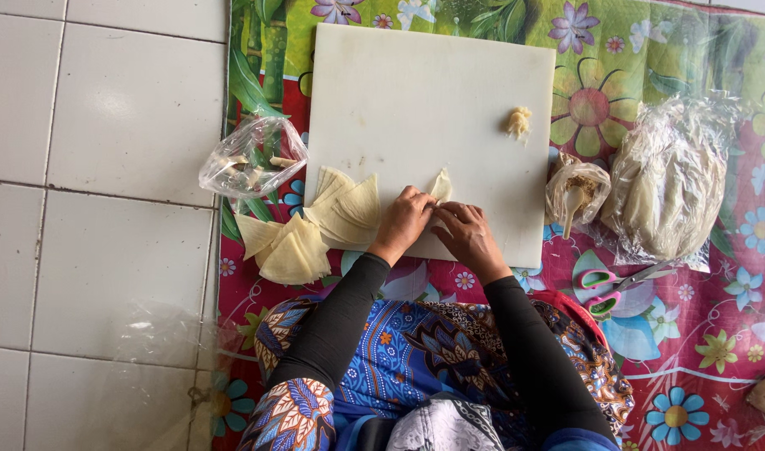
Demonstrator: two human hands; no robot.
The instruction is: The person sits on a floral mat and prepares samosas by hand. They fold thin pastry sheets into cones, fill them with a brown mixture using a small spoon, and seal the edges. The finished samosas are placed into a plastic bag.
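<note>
A blue patterned lap lies nearest, on a floral mat over white tiles. On the white board, the left hand and right hand together pinch a folded wrapper at its near edge. Cut wrappers lie beside.

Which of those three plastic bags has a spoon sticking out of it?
The small middle bag, right beside the white cutting board. The crumpled left bag and big right bag show none.
</note>
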